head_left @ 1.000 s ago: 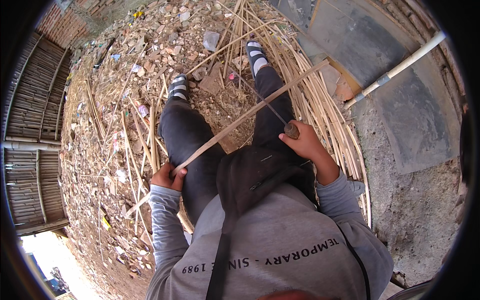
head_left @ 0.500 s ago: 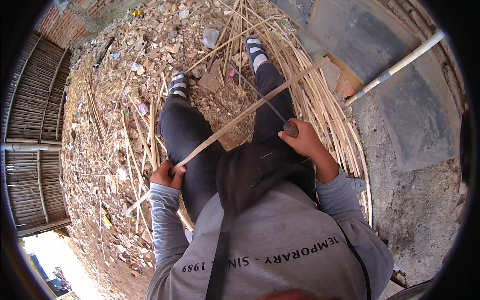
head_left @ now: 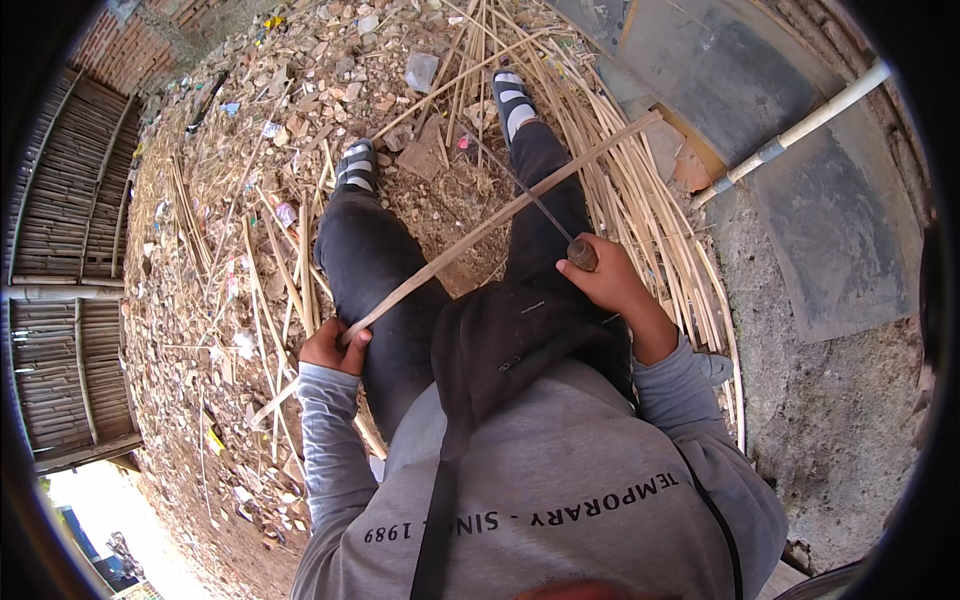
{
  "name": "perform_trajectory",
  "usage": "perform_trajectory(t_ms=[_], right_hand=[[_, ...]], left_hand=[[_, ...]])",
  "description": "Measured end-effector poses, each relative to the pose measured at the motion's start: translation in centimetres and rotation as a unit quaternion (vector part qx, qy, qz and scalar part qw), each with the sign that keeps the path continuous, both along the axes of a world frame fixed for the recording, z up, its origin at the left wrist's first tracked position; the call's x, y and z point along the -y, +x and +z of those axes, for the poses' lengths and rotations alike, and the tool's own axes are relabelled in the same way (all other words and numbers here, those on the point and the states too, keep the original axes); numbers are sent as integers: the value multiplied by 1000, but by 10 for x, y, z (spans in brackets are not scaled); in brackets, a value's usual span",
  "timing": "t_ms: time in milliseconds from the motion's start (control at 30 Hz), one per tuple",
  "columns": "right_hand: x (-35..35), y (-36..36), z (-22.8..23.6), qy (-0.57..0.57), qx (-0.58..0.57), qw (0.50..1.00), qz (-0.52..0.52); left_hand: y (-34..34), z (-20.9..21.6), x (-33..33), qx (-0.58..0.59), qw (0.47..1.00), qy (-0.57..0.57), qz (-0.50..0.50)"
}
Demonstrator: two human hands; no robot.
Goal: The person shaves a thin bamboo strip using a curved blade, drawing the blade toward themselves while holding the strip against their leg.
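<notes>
Left hand (head_left: 335,348) curled closed, bamboo strip (head_left: 470,238) being clasped | right hand (head_left: 608,280) closed, slender wooden-handled tool (head_left: 582,255) being gripped!

Ground ahead of and left of the left grip (head_left: 337,347): dirt, rubble (head_left: 170,380), scattered litter. Far left of it, slatted bamboo wall (head_left: 62,190) with a pale horizontal rail (head_left: 68,293). Far ahead-left, brick wall (head_left: 130,45). Behind-left, blown-out daylight (head_left: 110,520). Right of the right grip (head_left: 606,273): rough concrete (head_left: 800,430), dark grey sheets (head_left: 840,240), white pole (head_left: 830,115) running diagonally.
</notes>
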State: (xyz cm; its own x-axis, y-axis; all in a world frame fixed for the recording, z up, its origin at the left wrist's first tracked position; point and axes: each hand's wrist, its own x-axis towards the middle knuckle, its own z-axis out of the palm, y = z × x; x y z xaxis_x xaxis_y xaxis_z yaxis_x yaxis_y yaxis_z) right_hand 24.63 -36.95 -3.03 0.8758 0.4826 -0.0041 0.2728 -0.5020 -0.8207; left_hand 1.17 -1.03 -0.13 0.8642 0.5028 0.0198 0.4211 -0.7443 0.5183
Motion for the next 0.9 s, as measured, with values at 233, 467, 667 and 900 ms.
perform_trajectory(t_ms=[233, 467, 667, 900], right_hand=[[1, 0, 4, -40, -30, 999, 1], [0, 0, 2, -36, -29, 999, -1], [1, 0, -1, -34, -17, 999, -6], [0, 0, 5, -39, -38, 999, 2]], left_hand=[[0, -1, 0, -4, 1000, 2, 1], [-1, -3, -1, 6, 1000, -1, 1], [-1, -5, -2, 6, 1000, 0, 0], [-1, -5, -3, -4, 1000, -7, 3]])
